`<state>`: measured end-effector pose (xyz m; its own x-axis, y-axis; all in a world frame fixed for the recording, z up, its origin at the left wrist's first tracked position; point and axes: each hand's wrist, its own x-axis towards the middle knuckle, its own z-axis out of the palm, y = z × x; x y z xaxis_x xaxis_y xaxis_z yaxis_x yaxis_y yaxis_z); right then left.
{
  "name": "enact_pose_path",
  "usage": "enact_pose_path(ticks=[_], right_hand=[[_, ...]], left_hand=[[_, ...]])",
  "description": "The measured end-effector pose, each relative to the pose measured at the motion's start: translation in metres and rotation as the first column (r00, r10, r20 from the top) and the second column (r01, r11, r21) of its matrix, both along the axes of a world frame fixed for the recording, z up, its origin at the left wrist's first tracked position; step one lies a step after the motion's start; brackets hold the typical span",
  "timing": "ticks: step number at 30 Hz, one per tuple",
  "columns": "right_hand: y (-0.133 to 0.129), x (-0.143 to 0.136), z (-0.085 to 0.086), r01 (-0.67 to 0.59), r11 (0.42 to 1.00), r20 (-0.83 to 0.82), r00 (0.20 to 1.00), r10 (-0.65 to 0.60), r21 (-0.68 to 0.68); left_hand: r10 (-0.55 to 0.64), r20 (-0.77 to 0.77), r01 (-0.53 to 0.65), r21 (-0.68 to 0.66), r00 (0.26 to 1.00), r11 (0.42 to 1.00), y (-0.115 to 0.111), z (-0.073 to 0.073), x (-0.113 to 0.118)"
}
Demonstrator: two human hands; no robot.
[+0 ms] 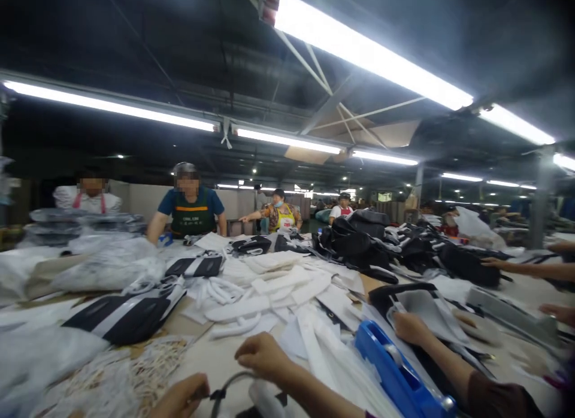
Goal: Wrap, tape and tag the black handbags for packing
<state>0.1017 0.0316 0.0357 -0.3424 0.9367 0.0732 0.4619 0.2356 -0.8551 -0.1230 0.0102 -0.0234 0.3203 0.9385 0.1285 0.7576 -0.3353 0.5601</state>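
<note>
At the bottom edge, my left hand [183, 396] is closed with its fingertips on a thin dark strap [234, 377]. The strap arches up from a black piece with a pale rolled part [266, 399], which is cut off by the frame. My right hand [264, 356] hovers just above the strap, its fingers loosely bent and nothing visible between them. Beyond my hands lie loose white padded strips [274, 286] in a heap. To the right of my right forearm stands a blue tape dispenser [390, 364].
Black bags with a grey band [123, 316] and a clear plastic bag [108, 265] lie left, near scattered pale bands [130, 370]. Black bags [354, 238] pile up at back right. A co-worker's hand [411, 329] handles a grey-and-black piece at right. Several people stand across the table.
</note>
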Motion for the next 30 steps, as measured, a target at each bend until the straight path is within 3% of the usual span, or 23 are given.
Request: enact_pose_path(ticks=[3, 10, 15, 20, 25, 30], right_hand=[[-0.016, 0.025, 0.002, 0.060, 0.998, -0.213, 0.975, -0.057, 0.006], [-0.027, 0.085, -0.021, 0.138, 0.986, -0.365, 0.916, -0.165, -0.098], [-0.029, 0.092, -0.034, 0.169, 0.977, -0.413, 0.886, -0.210, -0.132], [-0.025, 0.081, -0.047, 0.120, 0.983, -0.417, 0.893, -0.166, -0.136], [-0.020, 0.076, -0.066, 0.099, 0.979, -0.436, 0.884, -0.169, -0.179], [-0.019, 0.082, -0.079, 0.170, 0.967, -0.469, 0.850, -0.242, -0.191]], left_hand=[[-0.004, 0.026, 0.005, -0.028, 1.000, 1.000, -0.014, 0.001, -0.004], [0.131, -0.017, -0.130, 0.011, 0.991, 0.991, -0.040, 0.021, -0.023], [0.153, -0.116, -0.153, 0.001, 0.981, 0.988, -0.069, 0.043, -0.023], [0.171, -0.244, -0.191, -0.061, 0.954, 0.980, -0.086, 0.043, -0.023], [0.253, -0.302, -0.277, -0.039, 0.919, 0.960, -0.069, 0.041, -0.040], [0.346, -0.341, -0.343, 0.072, 0.874, 0.937, -0.009, 0.054, -0.066]])
